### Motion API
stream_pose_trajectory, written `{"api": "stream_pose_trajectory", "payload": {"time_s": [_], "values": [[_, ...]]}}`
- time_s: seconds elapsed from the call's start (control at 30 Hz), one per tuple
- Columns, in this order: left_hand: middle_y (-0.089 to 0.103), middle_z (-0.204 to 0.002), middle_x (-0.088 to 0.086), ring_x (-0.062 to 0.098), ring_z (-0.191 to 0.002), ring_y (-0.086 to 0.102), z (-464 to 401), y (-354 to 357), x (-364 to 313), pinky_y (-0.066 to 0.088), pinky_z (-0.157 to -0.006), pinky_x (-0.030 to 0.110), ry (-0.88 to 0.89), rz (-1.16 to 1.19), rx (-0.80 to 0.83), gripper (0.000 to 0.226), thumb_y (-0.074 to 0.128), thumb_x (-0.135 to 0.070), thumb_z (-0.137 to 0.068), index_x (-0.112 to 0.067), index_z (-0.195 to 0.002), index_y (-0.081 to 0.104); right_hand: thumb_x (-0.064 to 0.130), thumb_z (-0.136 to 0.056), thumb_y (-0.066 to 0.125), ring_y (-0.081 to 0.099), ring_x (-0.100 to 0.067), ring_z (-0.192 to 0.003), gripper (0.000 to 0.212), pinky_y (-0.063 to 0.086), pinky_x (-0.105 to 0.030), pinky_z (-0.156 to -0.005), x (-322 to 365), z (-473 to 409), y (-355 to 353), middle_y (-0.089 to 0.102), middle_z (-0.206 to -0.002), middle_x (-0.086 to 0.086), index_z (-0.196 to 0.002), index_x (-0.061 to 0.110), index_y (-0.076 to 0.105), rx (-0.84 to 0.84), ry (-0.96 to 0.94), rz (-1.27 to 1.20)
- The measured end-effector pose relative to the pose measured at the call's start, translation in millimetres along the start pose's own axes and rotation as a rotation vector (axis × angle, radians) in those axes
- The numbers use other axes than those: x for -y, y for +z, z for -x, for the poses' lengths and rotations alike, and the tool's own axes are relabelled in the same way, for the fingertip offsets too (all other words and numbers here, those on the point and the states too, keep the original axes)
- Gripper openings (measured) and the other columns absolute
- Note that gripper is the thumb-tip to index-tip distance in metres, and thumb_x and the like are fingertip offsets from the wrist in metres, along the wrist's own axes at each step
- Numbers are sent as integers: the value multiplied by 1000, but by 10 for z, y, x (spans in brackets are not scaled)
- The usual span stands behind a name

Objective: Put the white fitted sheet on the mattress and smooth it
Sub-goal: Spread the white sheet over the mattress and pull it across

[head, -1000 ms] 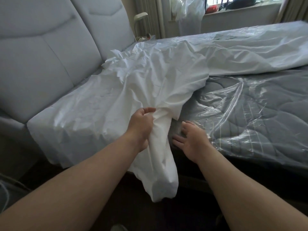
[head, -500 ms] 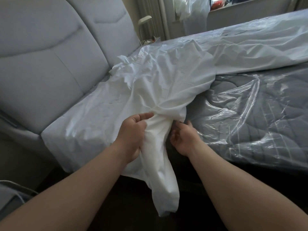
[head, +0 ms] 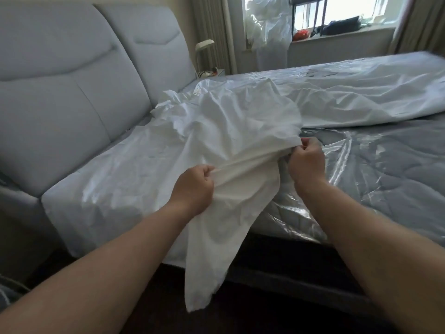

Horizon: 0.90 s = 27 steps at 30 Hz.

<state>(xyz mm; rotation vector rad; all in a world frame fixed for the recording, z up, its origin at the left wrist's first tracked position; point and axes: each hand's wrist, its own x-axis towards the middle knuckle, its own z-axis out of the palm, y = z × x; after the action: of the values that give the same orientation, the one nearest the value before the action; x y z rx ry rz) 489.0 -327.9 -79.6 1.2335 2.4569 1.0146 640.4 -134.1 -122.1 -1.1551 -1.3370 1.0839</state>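
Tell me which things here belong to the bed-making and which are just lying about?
Part of the job:
white fitted sheet, bunched, one end hanging off the bed
mattress, grey, in clear plastic
left hand and right hand, both gripping the sheet

Just lying about:
padded headboard
bedside lamp
plastic bag hanging by the window
red thing on the windowsill
curtains

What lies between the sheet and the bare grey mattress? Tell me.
Only clear plastic wrap covering the mattress. Both hands, left hand and right hand, already grip the white fitted sheet.
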Motion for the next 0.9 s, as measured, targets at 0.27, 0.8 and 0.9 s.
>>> {"api": "stream_pose_trajectory", "payload": {"time_s": [0.27,0.8,0.9], "values": [[59,-85,-7,19,-83,52,100,-77,-674,34,-72,30,171,15,-142,24,43,-8,-93,-19,-91,63,4,-94,49,51,-11,-80,15,37,-25,-73,1502,212,-795,62,-89,-4,-101,2,62,-258,-892,101],[54,-148,5,21,-132,53,568,415,-267,44,-112,41,-49,-2,375,66,56,-53,-97,-15,-150,45,4,-99,58,71,-13,-110,27,56,-33,-100,-159,1542,-441,77,-112,-3,-122,12,71,871,114,-147],[58,-145,4,19,-129,56,519,491,-206,45,-109,40,-7,-35,334,58,54,-53,-99,-21,-147,51,-16,-92,46,72,-27,-107,41,56,-35,-96,-156,1428,-434,76,-106,-13,-117,3,71,900,274,-359]]}}
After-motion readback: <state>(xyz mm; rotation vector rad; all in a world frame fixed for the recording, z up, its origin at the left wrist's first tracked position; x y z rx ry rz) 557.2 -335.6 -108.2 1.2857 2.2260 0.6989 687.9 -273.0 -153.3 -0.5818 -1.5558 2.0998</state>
